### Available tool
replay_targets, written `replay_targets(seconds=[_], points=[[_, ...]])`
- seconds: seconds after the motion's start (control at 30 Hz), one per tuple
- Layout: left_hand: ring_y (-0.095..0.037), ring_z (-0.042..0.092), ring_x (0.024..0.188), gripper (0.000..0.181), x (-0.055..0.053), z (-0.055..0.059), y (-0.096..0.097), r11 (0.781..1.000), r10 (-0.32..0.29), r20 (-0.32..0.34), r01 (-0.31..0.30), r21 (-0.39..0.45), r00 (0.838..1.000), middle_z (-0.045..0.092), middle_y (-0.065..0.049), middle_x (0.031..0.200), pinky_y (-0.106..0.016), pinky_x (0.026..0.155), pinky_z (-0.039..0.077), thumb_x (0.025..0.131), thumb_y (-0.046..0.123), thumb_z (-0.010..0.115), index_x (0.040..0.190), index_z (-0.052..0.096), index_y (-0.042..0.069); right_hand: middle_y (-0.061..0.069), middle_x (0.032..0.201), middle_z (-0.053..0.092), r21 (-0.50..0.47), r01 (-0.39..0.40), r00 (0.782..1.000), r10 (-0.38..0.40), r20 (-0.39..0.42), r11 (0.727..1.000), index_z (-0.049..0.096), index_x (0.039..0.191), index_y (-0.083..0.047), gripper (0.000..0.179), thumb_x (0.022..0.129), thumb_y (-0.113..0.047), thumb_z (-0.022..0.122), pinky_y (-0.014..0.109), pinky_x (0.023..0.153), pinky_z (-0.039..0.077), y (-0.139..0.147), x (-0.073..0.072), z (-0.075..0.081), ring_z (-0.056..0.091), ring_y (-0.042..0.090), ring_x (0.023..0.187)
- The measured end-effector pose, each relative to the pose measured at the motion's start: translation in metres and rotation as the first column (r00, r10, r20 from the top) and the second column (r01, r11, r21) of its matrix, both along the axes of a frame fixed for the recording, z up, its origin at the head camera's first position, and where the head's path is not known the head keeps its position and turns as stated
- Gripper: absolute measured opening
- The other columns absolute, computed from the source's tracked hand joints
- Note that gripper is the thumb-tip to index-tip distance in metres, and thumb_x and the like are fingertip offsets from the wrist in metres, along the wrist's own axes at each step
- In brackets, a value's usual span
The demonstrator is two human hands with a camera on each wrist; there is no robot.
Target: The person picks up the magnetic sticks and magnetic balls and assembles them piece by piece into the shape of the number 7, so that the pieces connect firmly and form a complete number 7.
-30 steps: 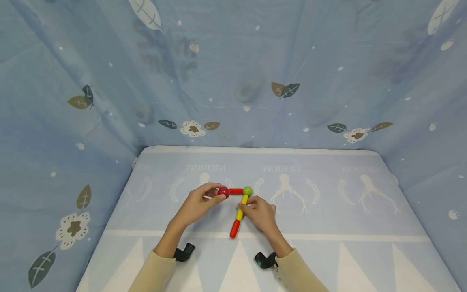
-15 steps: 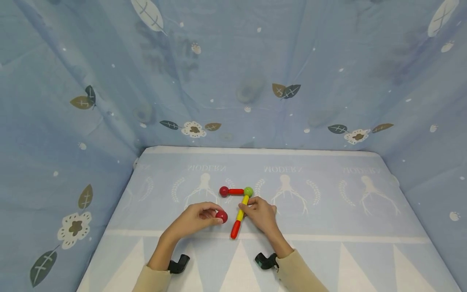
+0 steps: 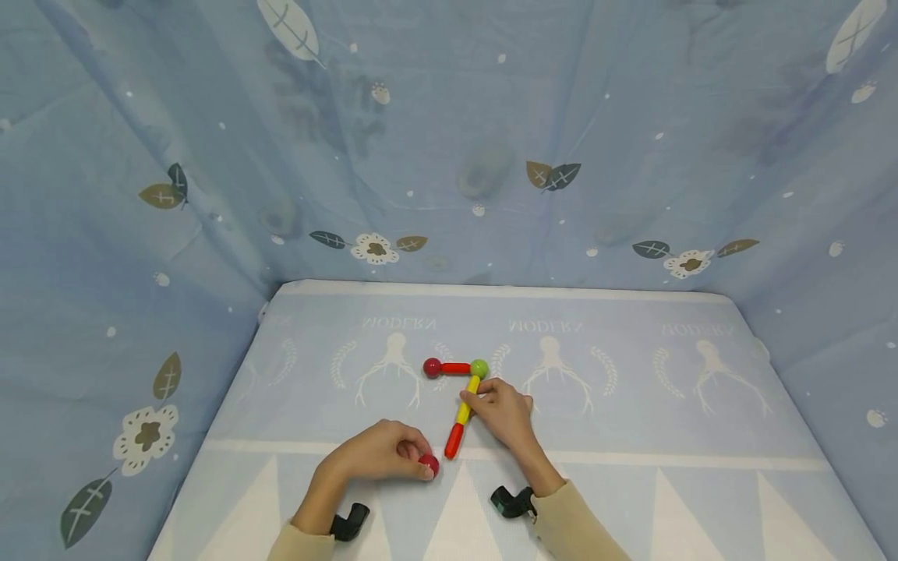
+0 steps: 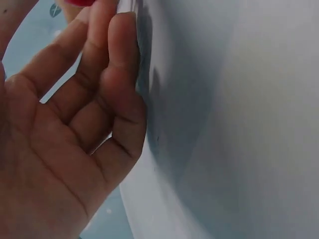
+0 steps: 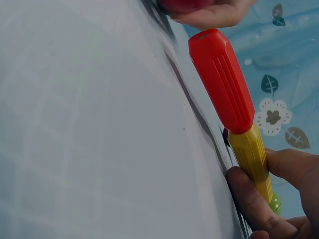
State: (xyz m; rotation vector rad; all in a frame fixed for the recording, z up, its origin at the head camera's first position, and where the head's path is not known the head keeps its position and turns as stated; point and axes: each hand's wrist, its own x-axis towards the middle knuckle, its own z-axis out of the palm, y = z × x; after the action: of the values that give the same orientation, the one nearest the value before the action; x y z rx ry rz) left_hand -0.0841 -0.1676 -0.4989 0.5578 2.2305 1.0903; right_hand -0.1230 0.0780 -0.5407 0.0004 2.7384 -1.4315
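Observation:
Near the front of the table, my left hand (image 3: 382, 452) pinches a red ball (image 3: 429, 466) between thumb and fingers, just below the free end of a red rod (image 3: 454, 441). That rod continues in line from a yellow rod (image 5: 251, 154), which my right hand (image 3: 503, 409) pinches between thumb and finger. At the yellow rod's far end sits a green ball (image 3: 479, 368). From it another red rod (image 3: 456, 368) runs left to a second red ball (image 3: 432, 368). In the left wrist view only a sliver of the held red ball (image 4: 79, 2) shows at the top edge.
The table (image 3: 631, 421) has a pale blue patterned cover. Blue printed fabric (image 3: 449, 156) hangs behind it and along both sides. Black curved pieces (image 3: 349, 522) stick out beside both wrists.
My left hand has left the joined red ball at the far left and come toward the front with another red ball, down to the lower red rod's end. My right hand stays in place.

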Motion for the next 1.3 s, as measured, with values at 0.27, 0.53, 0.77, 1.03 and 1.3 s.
replay_targets(seconds=[0.27, 0.53, 0.77, 1.03, 1.3], points=[[-0.005, 0.053, 0.061, 0.021, 0.005, -0.005, 0.010, 1.000, -0.022, -0.002, 0.022, -0.016, 1.000, 0.062, 0.008, 0.072, -0.023, 0.058, 0.042, 0.080, 0.040, 0.083, 0.092, 0.073, 0.026, -0.015, 0.060, 0.064, 0.001, 0.005, 1.000, -0.005, -0.008, 1.000, 0.067, 0.094, -0.008, 0.035, 0.089, -0.041, 0.076, 0.047, 0.078, 0.024, 0.000, 0.000, 0.000, 0.059, 0.009, 0.071], [-0.010, 0.058, 0.072, 0.028, 0.006, -0.006, 0.012, 1.000, 0.016, -0.003, -0.016, -0.004, 1.000, 0.064, 0.009, 0.082, -0.027, 0.064, 0.047, 0.082, 0.036, 0.084, 0.105, 0.074, 0.024, -0.016, 0.060, 0.063, 0.003, 0.004, 1.000, -0.004, -0.006, 1.000, 0.068, 0.094, -0.008, 0.034, 0.089, -0.041, 0.075, 0.047, 0.079, 0.024, 0.000, 0.000, 0.000, 0.059, 0.010, 0.073], [-0.010, 0.057, 0.077, 0.028, 0.007, -0.008, 0.011, 0.999, 0.028, 0.004, -0.028, 0.016, 1.000, 0.064, 0.010, 0.086, -0.027, 0.068, 0.047, 0.083, 0.032, 0.083, 0.107, 0.072, 0.023, -0.015, 0.059, 0.063, 0.002, 0.006, 1.000, -0.006, 0.004, 1.000, 0.068, 0.094, -0.009, 0.034, 0.089, -0.041, 0.075, 0.047, 0.079, 0.024, 0.000, -0.001, -0.001, 0.060, 0.011, 0.074], [-0.011, 0.057, 0.077, 0.030, 0.007, -0.009, 0.012, 0.999, 0.032, 0.008, -0.032, 0.025, 0.999, 0.064, 0.007, 0.088, -0.027, 0.069, 0.047, 0.082, 0.031, 0.084, 0.106, 0.069, 0.021, -0.014, 0.059, 0.063, -0.004, 0.002, 1.000, -0.002, -0.012, 1.000, 0.068, 0.093, -0.009, 0.032, 0.089, -0.040, 0.075, 0.048, 0.079, 0.023, 0.000, -0.001, -0.001, 0.060, 0.012, 0.075], [-0.011, 0.058, 0.075, 0.031, 0.008, -0.010, 0.013, 0.999, 0.041, 0.001, -0.041, 0.017, 0.999, 0.064, 0.007, 0.086, -0.027, 0.067, 0.048, 0.080, 0.032, 0.086, 0.102, 0.068, 0.020, -0.016, 0.059, 0.064, -0.007, 0.000, 1.000, 0.000, -0.010, 1.000, 0.069, 0.093, -0.009, 0.031, 0.090, -0.039, 0.075, 0.048, 0.079, 0.024, 0.000, -0.001, 0.000, 0.061, 0.013, 0.077]])
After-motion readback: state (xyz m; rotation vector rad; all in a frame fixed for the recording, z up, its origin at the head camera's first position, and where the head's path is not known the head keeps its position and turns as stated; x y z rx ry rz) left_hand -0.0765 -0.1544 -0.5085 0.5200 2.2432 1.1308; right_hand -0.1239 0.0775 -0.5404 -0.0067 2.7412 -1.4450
